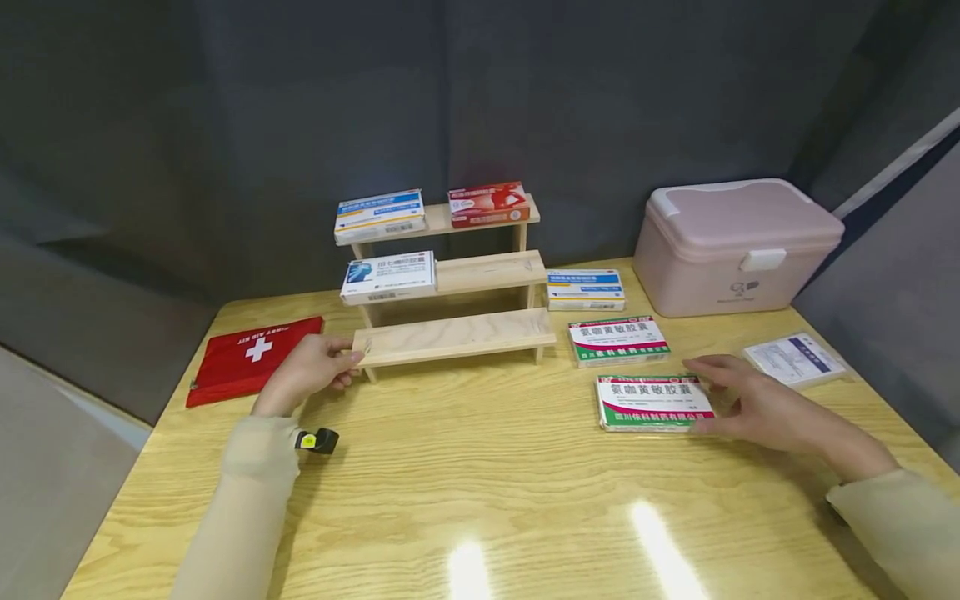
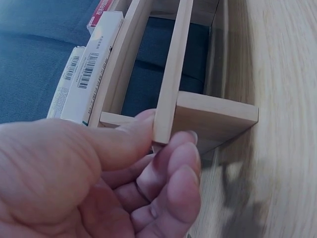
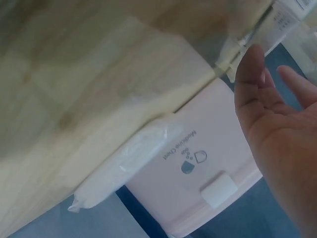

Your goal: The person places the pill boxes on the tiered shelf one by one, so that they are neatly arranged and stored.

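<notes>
Bracketing the nearest green-and-white box (image 1: 652,403), flat on the counter (image 1: 450,467), with the right hand (image 1: 765,404), fingers spread! Pinching the lowest step (image 1: 457,333) of the wooden rack (image 1: 491,271) in the left hand (image 1: 311,362)! Farther back, on to a matching box (image 1: 618,340), then the pink chest (image 1: 720,271).

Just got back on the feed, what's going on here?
A person's left hand pinches the left end of the lowest shelf of a rack. The right hand is at the right end of the nearer green box; whether it grips is unclear. A blue box and a red box lie on the top shelf, a white box on the middle shelf. The other green box and a second blue box lie on the table, right of the rack.
</notes>
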A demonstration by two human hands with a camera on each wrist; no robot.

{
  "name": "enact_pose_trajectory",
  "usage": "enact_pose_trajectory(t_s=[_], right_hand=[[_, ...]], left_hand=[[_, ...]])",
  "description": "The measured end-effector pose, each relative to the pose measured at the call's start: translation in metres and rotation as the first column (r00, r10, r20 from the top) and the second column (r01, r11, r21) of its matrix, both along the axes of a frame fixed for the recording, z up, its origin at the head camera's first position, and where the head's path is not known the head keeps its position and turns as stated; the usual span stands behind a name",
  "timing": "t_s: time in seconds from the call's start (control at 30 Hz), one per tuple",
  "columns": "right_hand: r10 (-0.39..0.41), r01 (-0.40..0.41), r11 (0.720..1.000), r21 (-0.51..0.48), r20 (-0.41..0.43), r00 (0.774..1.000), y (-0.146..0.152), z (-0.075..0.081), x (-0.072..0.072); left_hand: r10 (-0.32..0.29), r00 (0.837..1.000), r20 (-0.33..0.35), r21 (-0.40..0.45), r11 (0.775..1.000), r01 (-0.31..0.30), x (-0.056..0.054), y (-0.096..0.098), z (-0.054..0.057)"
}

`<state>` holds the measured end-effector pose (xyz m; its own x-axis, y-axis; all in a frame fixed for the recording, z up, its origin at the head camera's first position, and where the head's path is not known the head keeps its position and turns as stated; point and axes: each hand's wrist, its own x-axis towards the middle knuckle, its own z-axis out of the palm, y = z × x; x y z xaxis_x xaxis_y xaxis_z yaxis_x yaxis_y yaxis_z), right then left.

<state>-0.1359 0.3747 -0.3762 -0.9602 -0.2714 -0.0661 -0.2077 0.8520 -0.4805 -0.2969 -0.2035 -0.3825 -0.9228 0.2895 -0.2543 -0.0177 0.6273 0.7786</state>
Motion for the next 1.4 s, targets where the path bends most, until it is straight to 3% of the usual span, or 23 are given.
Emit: enact_pose_trajectory(t_s=[0.43, 0.83, 1.1, 1.4], right_hand=[[0.008, -0.012, 0.996, 0.092, 0.036, 0.999, -0.008, -0.006, -0.007], [0.035, -0.03, 0.993, 0.116, -0.035, 0.999, -0.008, -0.007, -0.006], [0.03, -0.028, 0.998, 0.059, -0.034, 0.999, -0.013, 0.009, -0.003], [0.113, -0.1, 0.992, 0.083, -0.165, 0.98, -0.036, 0.039, -0.014]], left_hand=[[0.014, 1.0, 0.012, 0.015, 1.0, -0.014, 0.001, -0.004, -0.001], [0.01, 1.0, 0.009, 0.017, 1.0, -0.01, 0.001, -0.004, 0.0], [0.004, 1.0, 0.0, 0.006, 1.0, -0.004, -0.001, -0.001, -0.001], [0.002, 1.0, 0.002, 0.015, 1.0, -0.002, -0.002, -0.002, -0.002]])
